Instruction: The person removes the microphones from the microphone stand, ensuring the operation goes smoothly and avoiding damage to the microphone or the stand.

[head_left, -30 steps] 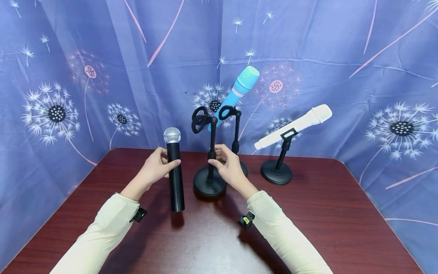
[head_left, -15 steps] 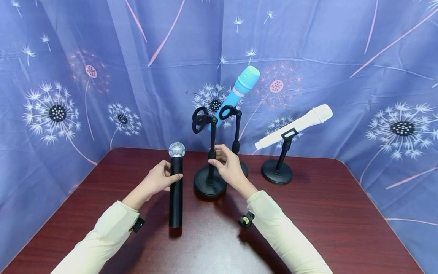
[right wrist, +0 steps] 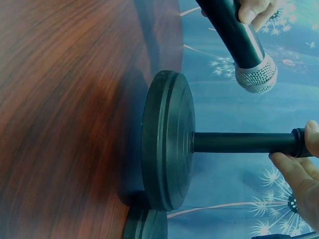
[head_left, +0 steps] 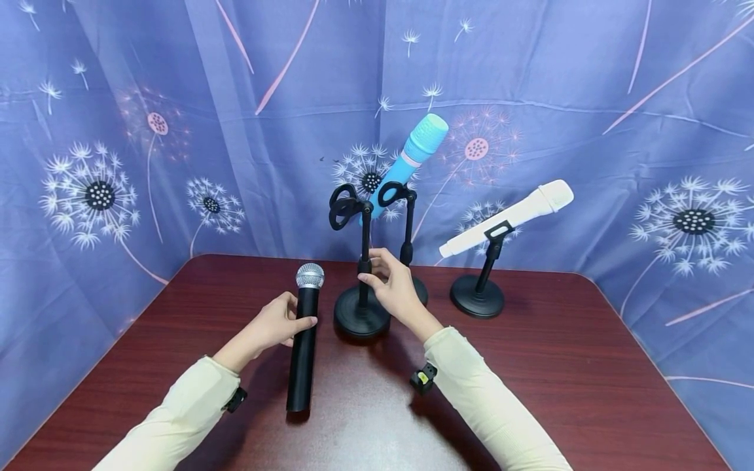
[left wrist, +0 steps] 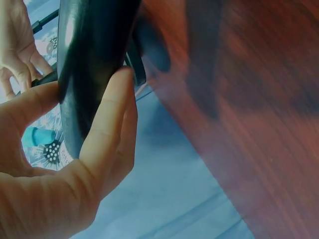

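The black microphone [head_left: 302, 360] tilts, silver mesh head [head_left: 309, 275] above the left hand's [head_left: 275, 322] grip. The black stand [head_left: 363, 297] is upright, round base [head_left: 362, 318] below the right hand's [head_left: 394, 284].

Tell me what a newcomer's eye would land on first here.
Probably the bright blue microphone, slanting up before the dandelion-print curtain near the head view's centre. Then the white microphone, tilted on a low stand to the right. Left of centre, the left hand holds a silver-headed black microphone, beside the front stand gripped by the right hand.
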Action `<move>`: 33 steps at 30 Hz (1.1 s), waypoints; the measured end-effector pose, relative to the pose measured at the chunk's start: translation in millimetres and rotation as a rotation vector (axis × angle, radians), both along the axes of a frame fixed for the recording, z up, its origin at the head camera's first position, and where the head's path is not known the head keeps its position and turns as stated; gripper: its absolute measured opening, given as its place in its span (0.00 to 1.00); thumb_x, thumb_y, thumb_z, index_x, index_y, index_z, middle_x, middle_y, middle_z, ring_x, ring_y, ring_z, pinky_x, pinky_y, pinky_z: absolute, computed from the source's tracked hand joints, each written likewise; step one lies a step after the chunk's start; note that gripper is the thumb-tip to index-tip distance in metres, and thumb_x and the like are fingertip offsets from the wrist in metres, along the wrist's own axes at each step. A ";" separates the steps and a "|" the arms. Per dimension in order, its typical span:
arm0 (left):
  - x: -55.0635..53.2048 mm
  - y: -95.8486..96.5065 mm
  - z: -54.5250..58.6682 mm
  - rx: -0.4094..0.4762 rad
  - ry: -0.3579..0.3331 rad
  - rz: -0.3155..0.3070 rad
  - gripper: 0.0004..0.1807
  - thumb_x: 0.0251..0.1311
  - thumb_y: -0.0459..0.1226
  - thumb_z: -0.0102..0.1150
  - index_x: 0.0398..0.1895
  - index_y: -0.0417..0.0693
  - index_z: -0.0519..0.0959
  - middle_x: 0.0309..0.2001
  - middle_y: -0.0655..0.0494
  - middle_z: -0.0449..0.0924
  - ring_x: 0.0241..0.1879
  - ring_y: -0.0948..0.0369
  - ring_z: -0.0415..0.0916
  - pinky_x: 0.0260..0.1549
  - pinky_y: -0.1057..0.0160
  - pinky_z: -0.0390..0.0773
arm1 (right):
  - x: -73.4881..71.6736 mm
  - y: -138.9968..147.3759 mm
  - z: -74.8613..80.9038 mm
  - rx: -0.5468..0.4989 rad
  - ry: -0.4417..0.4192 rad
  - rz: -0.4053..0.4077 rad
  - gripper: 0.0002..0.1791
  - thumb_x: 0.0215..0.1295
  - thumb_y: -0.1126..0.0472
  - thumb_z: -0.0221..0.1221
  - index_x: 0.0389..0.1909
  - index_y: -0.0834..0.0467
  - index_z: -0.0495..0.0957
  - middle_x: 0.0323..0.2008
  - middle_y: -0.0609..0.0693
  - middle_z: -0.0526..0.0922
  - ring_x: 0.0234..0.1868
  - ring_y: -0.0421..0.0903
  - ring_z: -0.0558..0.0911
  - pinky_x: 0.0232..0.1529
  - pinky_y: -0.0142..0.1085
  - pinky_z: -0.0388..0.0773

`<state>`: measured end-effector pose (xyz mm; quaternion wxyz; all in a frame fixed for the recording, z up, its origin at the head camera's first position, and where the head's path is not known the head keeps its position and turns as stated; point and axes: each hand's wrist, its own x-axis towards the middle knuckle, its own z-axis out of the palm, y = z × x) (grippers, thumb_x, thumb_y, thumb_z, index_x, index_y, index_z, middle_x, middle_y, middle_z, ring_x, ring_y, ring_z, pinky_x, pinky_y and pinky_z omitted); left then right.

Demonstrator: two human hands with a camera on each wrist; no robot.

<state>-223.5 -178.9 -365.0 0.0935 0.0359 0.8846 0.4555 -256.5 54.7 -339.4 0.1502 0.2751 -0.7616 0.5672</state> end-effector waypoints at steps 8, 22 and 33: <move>4.3 0.7 -7.2 0.007 -0.017 0.009 0.19 0.60 0.35 0.62 0.46 0.32 0.66 0.29 0.44 0.72 0.23 0.58 0.79 0.26 0.56 0.83 | -1.5 -2.1 -1.4 0.000 0.012 -0.006 0.17 0.58 0.77 0.61 0.49 0.72 0.73 0.39 0.68 0.81 0.43 0.61 0.82 0.48 0.53 0.77; 11.2 4.2 -17.0 0.005 -0.054 0.012 0.19 0.59 0.34 0.63 0.44 0.30 0.68 0.27 0.45 0.71 0.21 0.57 0.78 0.23 0.58 0.82 | -7.5 -7.7 -1.7 -0.003 0.043 0.001 0.16 0.58 0.78 0.60 0.49 0.72 0.73 0.38 0.69 0.81 0.43 0.62 0.82 0.47 0.52 0.78; 11.5 3.4 -26.5 0.012 -0.090 0.004 0.19 0.58 0.33 0.64 0.45 0.28 0.69 0.28 0.44 0.74 0.22 0.56 0.80 0.23 0.58 0.82 | -46.3 -11.4 -31.2 0.007 0.057 -0.016 0.18 0.61 0.72 0.62 0.52 0.61 0.74 0.38 0.60 0.83 0.43 0.52 0.83 0.46 0.46 0.79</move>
